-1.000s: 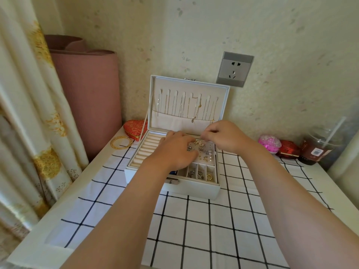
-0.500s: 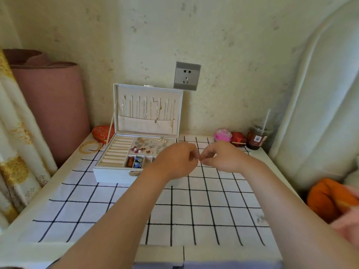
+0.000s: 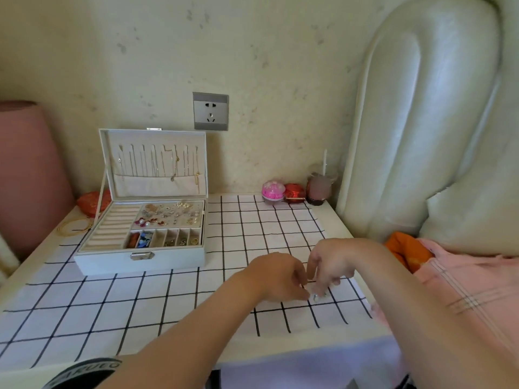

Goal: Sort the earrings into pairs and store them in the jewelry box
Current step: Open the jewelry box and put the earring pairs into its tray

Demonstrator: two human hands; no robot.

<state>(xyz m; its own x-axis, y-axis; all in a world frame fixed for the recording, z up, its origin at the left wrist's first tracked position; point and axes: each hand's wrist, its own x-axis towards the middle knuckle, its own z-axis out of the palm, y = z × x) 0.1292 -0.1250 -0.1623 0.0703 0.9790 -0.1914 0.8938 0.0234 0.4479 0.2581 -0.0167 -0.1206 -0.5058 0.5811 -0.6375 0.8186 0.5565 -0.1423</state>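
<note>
The white jewelry box stands open at the left of the checked cloth. Many loose earrings lie in its upper right tray, and several small front compartments hold more pieces. Necklaces hang inside the raised lid. Both hands are low over the cloth's right front part, well to the right of the box. My right hand points its fingers down and pinches a small silvery earring at the cloth. My left hand has its fingertips drawn together right beside that earring; whether it holds anything is hidden.
At the back right stand a pink round container, a red box and a drink cup with straw. A red pouch and gold bangle lie left of the box. A padded white headboard and orange cloth border the right.
Both hands left the box's earring tray, came together in the air, then moved right and down to the cloth's front right. The view swung right with them.
</note>
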